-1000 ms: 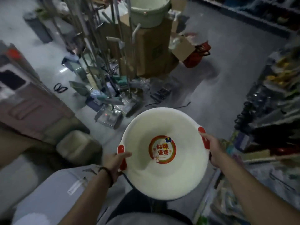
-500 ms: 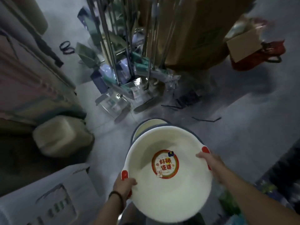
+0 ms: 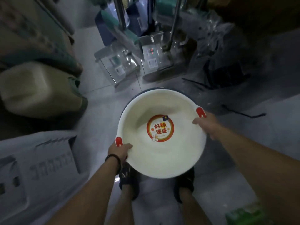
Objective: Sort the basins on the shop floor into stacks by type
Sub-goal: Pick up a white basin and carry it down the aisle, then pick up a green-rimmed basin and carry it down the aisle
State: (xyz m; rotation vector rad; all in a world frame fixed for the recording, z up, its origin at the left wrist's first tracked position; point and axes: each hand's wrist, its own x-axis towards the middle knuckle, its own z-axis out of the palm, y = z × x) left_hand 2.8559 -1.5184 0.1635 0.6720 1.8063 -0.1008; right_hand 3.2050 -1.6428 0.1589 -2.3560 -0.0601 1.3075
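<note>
I hold a cream-white round basin [image 3: 162, 153] with two red handle tabs and a red round sticker in its bottom. My left hand [image 3: 119, 151] grips its rim by the near-left red tab, thumb over the edge. My right hand [image 3: 206, 124] grips the rim just below the far-right red tab. The basin hangs low above the floor, over my feet. Directly under its far edge a dark blue rim of another basin [image 3: 139, 95] peeks out; the rest of that basin is hidden.
Dustpans in clear wrap [image 3: 118, 65] and mop poles stand ahead. A pale plastic container [image 3: 40, 90] lies at the left, a white crate-like box [image 3: 32, 168] at the lower left. Black strips [image 3: 241, 112] lie on the grey floor at the right.
My view has tilted down and I have lowered the white basin toward the floor, so it now covers nearly all of the blue-rimmed basin beneath. Both hands keep their hold.
</note>
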